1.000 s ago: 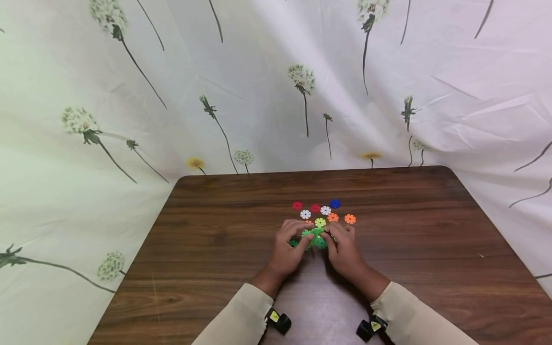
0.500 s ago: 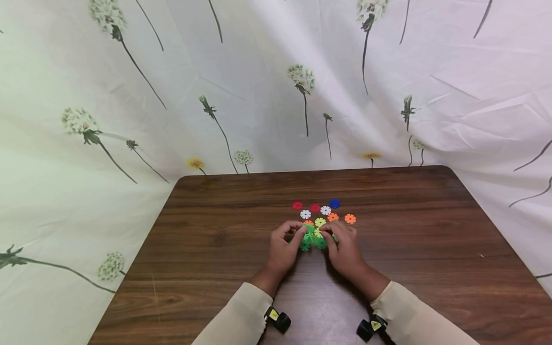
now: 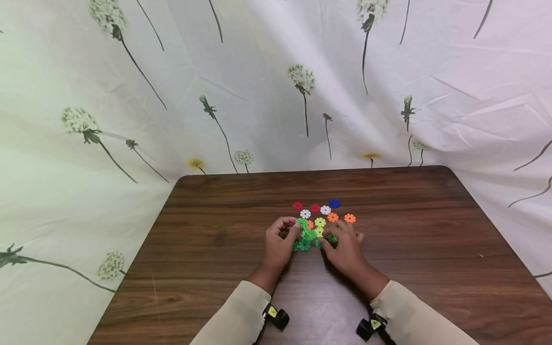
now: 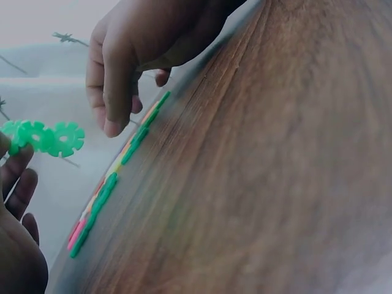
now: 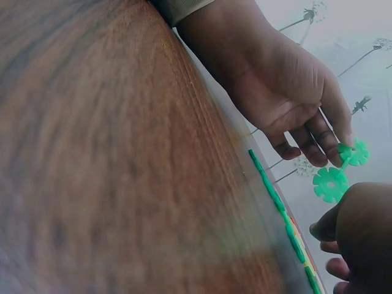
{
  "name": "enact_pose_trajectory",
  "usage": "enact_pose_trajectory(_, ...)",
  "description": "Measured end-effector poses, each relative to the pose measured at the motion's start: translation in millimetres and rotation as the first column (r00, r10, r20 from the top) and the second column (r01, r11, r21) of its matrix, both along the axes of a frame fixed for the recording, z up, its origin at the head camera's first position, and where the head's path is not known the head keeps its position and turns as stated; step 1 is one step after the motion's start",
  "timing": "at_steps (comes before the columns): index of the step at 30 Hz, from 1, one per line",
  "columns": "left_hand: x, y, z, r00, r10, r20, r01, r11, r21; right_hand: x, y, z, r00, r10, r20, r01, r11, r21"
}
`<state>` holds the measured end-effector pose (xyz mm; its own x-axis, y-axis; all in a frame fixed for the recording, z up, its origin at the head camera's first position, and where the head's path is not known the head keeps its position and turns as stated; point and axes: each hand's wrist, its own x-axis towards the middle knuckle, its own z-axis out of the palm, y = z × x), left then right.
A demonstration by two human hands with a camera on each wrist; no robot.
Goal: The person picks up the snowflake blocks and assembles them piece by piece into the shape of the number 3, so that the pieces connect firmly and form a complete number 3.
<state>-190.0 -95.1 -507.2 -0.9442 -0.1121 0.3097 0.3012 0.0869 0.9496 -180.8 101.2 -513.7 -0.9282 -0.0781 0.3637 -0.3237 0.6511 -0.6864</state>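
Head view, nearest first: two pale sleeves (image 3: 235, 311) with black cameras (image 3: 365, 329) at the wrists reach over a brown table (image 3: 215, 249) toward a green chain (image 3: 310, 235). Just this side of the chain lie dark green discs (image 3: 304, 244), some partly hidden by the right hand (image 3: 347, 247). That hand is to the chain's right, fingers loosely bent, with nothing visible in its grasp. To the chain's left, the left hand (image 3: 278, 242) pinches its end between thumb and fingertips. Just beyond the chain are two yellow discs (image 3: 320, 222) and three orange discs (image 3: 350, 218), one partly blocked by the chain. Farther beyond it come white discs (image 3: 305, 213), red discs (image 3: 297, 205) and a blue disc (image 3: 334, 203); well past those hangs a dandelion-print cloth (image 3: 267, 105).

The chain, raised above the table, is made of bright green notched discs with central holes, slotted together at differing angles.

A second ago both hands were at the chain; now only the left holds it, shifted leftward, leaving the nearer yellow disc more exposed.
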Motion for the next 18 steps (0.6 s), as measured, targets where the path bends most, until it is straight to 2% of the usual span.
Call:
enact_pose_trajectory(6, 0.4, 1.1, -2.9, 1.000, 0.014, 0.009, -0.014, 1.000, 0.025, 0.4, 5.4, -2.4, 1.000, -0.017, 0.026, 0.017, 1.000, -0.014)
enact_pose_trajectory(10, 1.6, -2.2, -3.4, 1.000, 0.009, 0.022, -0.009, 1.000, 0.014, 0.4, 6.0, -3.4, 0.999, -0.033, 0.022, 0.034, 0.999, -0.027)
enact_pose_trajectory(18, -0.4, -2.0, -1.3, 1.000, 0.007, 0.013, -0.007, 1.000, 0.023, -1.6, 9.0, -3.1, 0.995, -0.073, 0.073, 0.071, 0.997, 0.032)
